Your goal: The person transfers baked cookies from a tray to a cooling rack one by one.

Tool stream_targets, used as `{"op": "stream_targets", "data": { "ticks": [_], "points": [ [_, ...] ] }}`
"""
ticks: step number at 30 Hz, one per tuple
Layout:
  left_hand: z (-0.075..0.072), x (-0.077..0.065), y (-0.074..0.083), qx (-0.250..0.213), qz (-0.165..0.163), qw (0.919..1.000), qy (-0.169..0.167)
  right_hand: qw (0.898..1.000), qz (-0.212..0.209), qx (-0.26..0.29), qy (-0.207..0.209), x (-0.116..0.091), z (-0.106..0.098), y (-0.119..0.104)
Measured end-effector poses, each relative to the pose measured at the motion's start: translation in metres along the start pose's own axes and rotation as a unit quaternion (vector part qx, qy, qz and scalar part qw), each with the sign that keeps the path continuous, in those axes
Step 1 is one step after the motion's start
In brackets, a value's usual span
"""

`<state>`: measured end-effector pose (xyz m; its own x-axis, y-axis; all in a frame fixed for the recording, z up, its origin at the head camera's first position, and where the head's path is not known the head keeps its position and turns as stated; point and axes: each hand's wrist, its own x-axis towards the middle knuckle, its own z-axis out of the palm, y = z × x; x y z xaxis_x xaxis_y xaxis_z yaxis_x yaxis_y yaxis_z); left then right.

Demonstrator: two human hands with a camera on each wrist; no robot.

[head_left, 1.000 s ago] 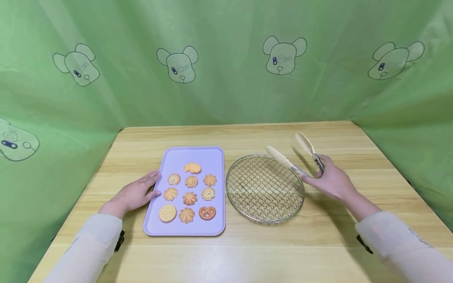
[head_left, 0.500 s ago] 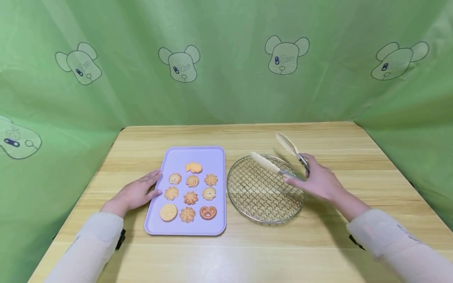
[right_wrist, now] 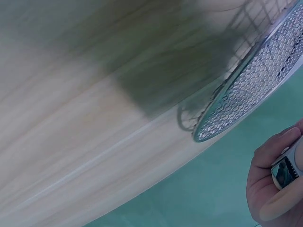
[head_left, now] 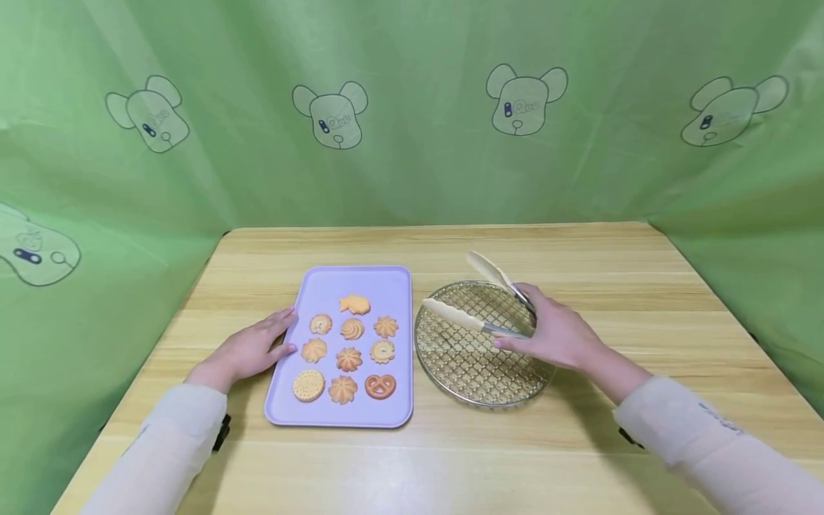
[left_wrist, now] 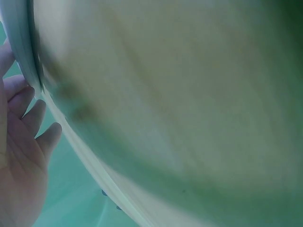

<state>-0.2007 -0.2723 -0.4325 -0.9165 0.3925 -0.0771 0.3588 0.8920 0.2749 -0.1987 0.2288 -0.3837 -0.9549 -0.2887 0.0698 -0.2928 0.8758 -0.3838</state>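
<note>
In the head view my left hand rests against the left rim of a lilac tray, thumb and fingertips right at the edge. On the tray lie several cookies: a fish-shaped one at the far end, a pretzel, a round dotted one and swirled ones. My right hand grips metal tongs with pale tips. The tongs' arms are spread apart above a round wire rack, tips toward the tray. In the right wrist view the right hand curls round the tongs' handle end.
Tray and rack stand side by side on a light wooden table, with a narrow gap between them. A green curtain with bear-head prints encloses the back and sides. The rack has small feet that hold its mesh above the tabletop.
My right hand has moved left with the spread tongs, from the rack's right side to over its mesh. The left hand stays at the tray's rim. The cookies have not moved on the tray.
</note>
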Motion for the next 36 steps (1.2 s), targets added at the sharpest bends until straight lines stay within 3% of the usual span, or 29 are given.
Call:
{"op": "stream_targets", "data": {
  "ticks": [16, 36],
  "points": [
    [-0.003, 0.001, 0.002, -0.002, -0.005, 1.0000, -0.005, 0.997, -0.066, -0.011, -0.028, 0.002, 0.009, -0.022],
    [-0.001, 0.001, 0.001, -0.002, -0.010, 0.9999, -0.007, 0.984, -0.134, -0.081, -0.084, 0.000, 0.018, -0.047]
  ]
}}
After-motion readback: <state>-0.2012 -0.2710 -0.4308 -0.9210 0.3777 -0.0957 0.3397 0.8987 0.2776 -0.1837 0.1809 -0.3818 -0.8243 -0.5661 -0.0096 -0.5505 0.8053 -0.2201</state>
